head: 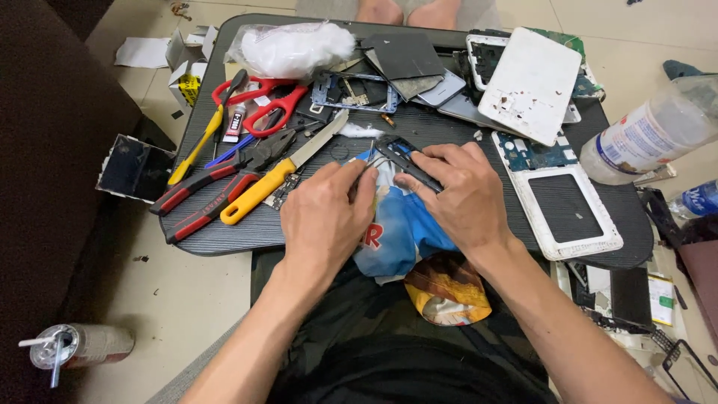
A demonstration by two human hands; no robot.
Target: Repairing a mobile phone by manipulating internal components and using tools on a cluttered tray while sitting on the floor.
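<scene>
Black and slim, a small phone frame part (407,161) lies under the right hand (460,191), whose fingers curl over it and press it down onto a blue, white and orange printed cloth (404,232) spread at the near edge of a dark wood-grain tabletop (224,232). Just beside it, the left hand (325,213) is pinched shut, thumb and forefinger closing on something thin at the part's left end; what it pinches is too small to tell. Left of the hands, a yellow-handled knife with a steel blade (280,172) lies slanted, its blade tip near a tuft of white cotton (359,131). Beside the knife are red-and-black-handled pliers (213,191) and, farther back, red-handled scissors (262,101). A clear bag of white cotton wool (292,49) sits at the far edge of the table. To the right, a white tablet back cover (531,82) leans over other dismantled boards, and a white-framed tablet shell with a dark panel (561,206) lies flat near the right wrist. A clear plastic bottle with a white label (651,135) lies tipped at the right edge of the table.
</scene>
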